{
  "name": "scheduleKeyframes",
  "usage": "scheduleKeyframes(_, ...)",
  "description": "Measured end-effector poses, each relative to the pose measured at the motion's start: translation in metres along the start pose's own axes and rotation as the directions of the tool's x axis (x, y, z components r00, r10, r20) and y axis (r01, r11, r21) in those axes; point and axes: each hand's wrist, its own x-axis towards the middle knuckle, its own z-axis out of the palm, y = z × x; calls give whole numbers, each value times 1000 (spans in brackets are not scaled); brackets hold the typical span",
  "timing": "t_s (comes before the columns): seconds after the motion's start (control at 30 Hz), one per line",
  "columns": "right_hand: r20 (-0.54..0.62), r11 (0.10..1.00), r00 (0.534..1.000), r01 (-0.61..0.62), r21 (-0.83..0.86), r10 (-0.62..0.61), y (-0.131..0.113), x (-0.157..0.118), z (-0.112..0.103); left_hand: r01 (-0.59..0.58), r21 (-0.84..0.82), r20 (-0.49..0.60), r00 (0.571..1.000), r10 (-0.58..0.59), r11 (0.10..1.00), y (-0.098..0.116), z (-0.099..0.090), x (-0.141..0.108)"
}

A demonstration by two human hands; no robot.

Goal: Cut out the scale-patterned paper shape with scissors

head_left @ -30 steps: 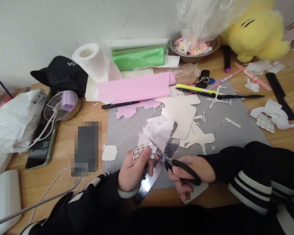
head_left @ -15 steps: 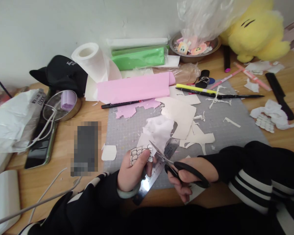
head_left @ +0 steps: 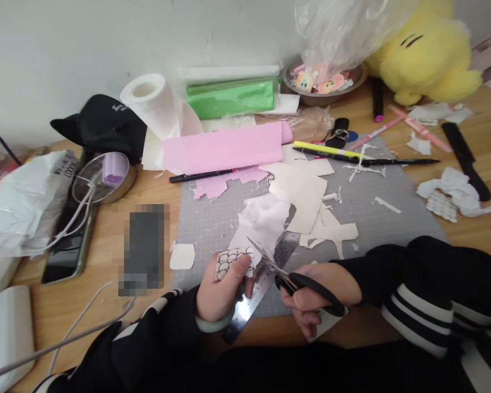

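Observation:
My left hand (head_left: 223, 289) pinches a small piece of white paper (head_left: 229, 262) drawn with black scale-like outlines, the thumb lying over its right part. In my right hand (head_left: 309, 300) is a pair of scissors (head_left: 286, 273) with black handles, its fingers in the loops. The slightly parted blades point up and left, close to the paper's right edge. Whether they touch it I cannot tell. Under and beyond the hands lie a metal ruler (head_left: 262, 286) and a crumpled white tissue (head_left: 265, 215) on the grey cutting mat (head_left: 213, 221).
Cream paper scraps (head_left: 300, 188) lie past the tissue. Farther back are a folded pink sheet (head_left: 225, 146), a paper roll (head_left: 147, 109) and a metal bowl (head_left: 323, 98) of cutouts. A phone (head_left: 67, 245) and a cable (head_left: 82, 327) are at left; a black comb (head_left: 466, 161) is at right.
The patterned paper in my left hand has tilted a little and its top right edge sits slightly lower. The scissors have shifted barely to the left. The rest looks the same.

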Motion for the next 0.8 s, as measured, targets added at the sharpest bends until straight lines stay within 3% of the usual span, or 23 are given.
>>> scheduleKeyframes(0.27, -27, 991, 999, -23, 129, 26, 11, 5, -1, -22, -20, -2, 1000, 22, 1000, -3, -1, -1)
scheduleKeyframes(0.57, -21, 997, 999, 46, 65, -45, 6, -1, -2, -31, -40, 9, 999, 31, 999, -3, -1, 0)
scheduleKeyframes(0.8, 3, 993, 995, 96, 72, -97, 5, 3, -1, -22, 36, 3, 1000, 22, 999, -1, -2, 0)
